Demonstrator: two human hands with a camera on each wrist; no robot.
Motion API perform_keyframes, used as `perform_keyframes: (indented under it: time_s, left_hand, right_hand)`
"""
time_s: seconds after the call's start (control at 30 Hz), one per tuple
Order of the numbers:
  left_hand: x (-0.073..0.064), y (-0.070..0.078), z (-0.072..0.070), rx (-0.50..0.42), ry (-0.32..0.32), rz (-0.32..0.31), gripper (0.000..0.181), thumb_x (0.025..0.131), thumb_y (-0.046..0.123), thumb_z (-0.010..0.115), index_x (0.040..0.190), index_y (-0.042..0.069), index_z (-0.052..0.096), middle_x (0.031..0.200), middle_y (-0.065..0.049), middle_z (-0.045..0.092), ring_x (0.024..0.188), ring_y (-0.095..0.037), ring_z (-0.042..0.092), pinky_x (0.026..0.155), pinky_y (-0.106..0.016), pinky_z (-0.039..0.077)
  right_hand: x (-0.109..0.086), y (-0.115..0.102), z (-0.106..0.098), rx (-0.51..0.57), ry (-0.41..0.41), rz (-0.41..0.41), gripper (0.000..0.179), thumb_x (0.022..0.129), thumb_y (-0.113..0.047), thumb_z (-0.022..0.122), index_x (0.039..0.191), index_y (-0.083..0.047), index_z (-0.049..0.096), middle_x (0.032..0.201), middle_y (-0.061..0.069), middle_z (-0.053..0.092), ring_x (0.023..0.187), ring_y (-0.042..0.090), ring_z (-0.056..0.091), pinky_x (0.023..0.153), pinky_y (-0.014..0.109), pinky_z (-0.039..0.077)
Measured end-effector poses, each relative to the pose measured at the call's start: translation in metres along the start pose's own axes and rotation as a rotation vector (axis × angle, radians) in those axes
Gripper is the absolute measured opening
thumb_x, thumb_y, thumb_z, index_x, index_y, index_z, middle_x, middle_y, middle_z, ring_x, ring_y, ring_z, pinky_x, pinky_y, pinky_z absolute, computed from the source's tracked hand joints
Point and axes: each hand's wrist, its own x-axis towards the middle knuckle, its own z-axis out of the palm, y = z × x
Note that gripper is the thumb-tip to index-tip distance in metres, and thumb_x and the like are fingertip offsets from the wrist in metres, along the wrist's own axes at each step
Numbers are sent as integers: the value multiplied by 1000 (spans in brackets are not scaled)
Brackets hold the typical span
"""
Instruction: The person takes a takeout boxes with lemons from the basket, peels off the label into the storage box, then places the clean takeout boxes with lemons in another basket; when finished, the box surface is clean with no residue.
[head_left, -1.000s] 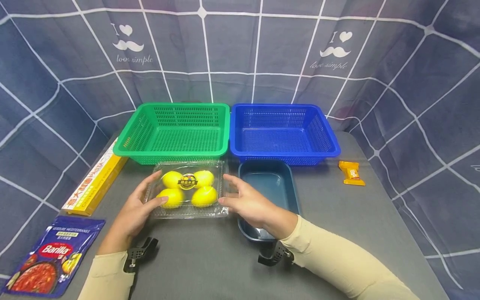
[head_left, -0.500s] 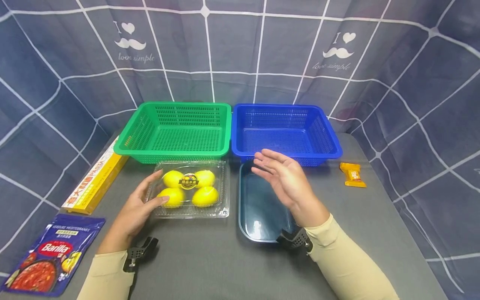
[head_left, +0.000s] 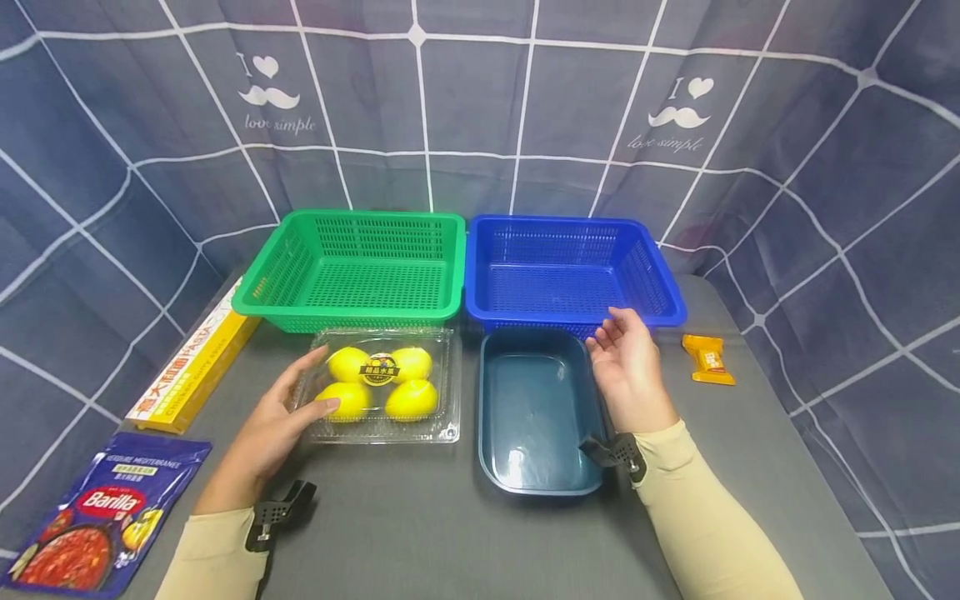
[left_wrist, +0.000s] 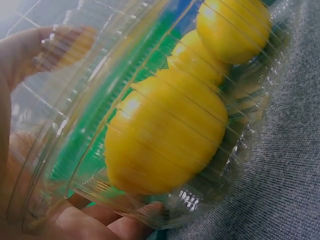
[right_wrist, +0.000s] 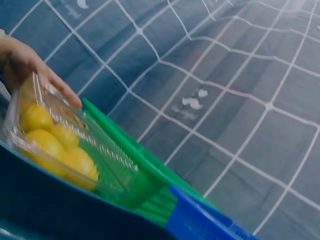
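Note:
Several yellow lemons (head_left: 411, 400) lie inside a clear plastic clamshell box (head_left: 442, 429) with a black and gold label. My left hand (head_left: 273, 421) grips the box's left side, thumb over the lid; in the left wrist view its fingers (left_wrist: 132, 227) reach under the box beside a lemon (left_wrist: 167, 135). To the right of the box stands a dark teal rectangular plastic container (head_left: 525, 408). My right hand (head_left: 630, 367) is at that container's right rim, palm turned toward it, fingers loosely bent and holding nothing. The lemon box (right_wrist: 105, 145) also shows in the right wrist view.
Behind stand a green basket (head_left: 375, 317) and a blue basket (head_left: 573, 317), side by side. On the left lie a long yellow pasta box (head_left: 191, 367) and a blue Barilla sauce pouch (head_left: 108, 508). A small orange packet (head_left: 707, 359) lies at the right. A checked curtain (head_left: 480, 100) surrounds the table.
The right hand has let go of the lemon box's right side and moved right, across the dark teal container to its right rim. The left hand keeps its grip on the box.

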Motion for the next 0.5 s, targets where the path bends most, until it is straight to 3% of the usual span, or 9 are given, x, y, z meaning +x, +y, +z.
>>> perform_keyframes:
  time_s: [0.27,0.5]
  left_hand:
    - [1,0,1,8,5,3,77,100,1,69,166,9,30,172,-20,17,149,-52,24,100,-16,45]
    - [-1,-2,0,12,6,-6,77,100,2,70,166,10,30,172,-20,17,150,-49,23,102,-15,43]
  right_hand:
    - [20,-3,-11,-25,124,4,15,106,-20,61,106,-13,48,85,-1,43,82,15,42,72,28,42]
    - [32,-1,-17,3,149,-10,25,107,-27,57,124,-14,44,101,-1,33,94,15,37,80,26,42]
